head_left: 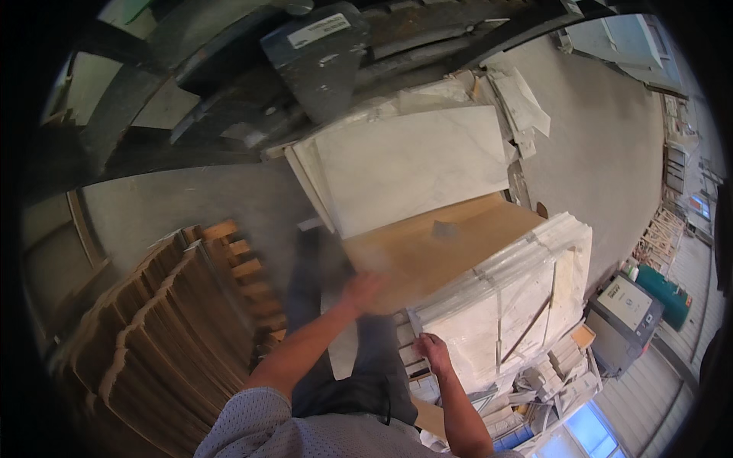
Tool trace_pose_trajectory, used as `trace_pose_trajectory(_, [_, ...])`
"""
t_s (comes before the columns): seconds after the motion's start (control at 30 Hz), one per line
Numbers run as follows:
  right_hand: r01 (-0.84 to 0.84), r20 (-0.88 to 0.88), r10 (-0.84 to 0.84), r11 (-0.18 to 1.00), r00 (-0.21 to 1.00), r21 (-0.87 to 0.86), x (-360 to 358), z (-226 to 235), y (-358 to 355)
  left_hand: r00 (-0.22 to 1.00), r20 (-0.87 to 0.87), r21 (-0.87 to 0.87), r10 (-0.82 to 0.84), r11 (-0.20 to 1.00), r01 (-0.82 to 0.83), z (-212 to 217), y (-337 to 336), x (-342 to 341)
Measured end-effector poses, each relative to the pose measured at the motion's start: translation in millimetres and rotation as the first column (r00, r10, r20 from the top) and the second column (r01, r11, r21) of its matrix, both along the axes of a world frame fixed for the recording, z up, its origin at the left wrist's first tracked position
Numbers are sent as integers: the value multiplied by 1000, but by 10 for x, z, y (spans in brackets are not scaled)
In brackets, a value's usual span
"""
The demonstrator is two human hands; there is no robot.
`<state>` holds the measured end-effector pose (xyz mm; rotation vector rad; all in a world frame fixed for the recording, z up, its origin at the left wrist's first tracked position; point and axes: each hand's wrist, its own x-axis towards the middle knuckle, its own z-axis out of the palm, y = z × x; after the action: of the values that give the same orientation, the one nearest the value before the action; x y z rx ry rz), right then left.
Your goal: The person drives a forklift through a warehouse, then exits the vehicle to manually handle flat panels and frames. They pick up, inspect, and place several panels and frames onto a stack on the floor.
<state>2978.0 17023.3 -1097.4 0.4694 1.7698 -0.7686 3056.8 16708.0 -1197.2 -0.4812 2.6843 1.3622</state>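
Observation:
My left hand (365,291) is smeared by motion over the near left part of a brown cardboard sheet (485,221); its fingers are not distinct. A small grey flat piece (444,228) lies on that cardboard. Behind the sheet leans a large white marble-look slab (412,164), with more slabs behind its left edge. My right hand (434,353) is closed at the near left corner of a stack of white slabs (527,298) wrapped in clear film and strapped. A thin greyish strip (414,324) shows just above its fingers; whether they grip it is unclear.
Upright cardboard sheets (175,328) stand at the left beside a wooden pallet (243,267). Dark metal machinery (317,57) overhangs the far side. Broken white pieces (542,385) lie near right, by a grey machine (622,320) and a green container (663,296).

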Motion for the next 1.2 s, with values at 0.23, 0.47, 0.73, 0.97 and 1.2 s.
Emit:
trace_pose_trajectory(0.23, [-48,4,48,996,999,81,-433,-74,-352,993,48,70,105,992,-108,-196,20,-8])
trace_pose_trajectory(0.47, [81,7,-81,995,997,55,-837,-264,-276,721,476,111,503,779,-617,-634,-357,-53])
trace_pose_trajectory(0.73, [-31,-159,13,993,987,-113,-2003,-996,-241,472,551,71,688,525,-848,-736,-1465,-462])
trace_pose_trajectory(0.97, [413,-38,-435,874,899,-255,-2687,-2248,-1509,336,687,386,645,69,-920,-1595,-1299,-133])
trace_pose_trajectory(1.2, [750,53,-825,483,563,-453,-2550,-2794,-2194,373,804,451,463,-68,-890,-2068,-1214,58])
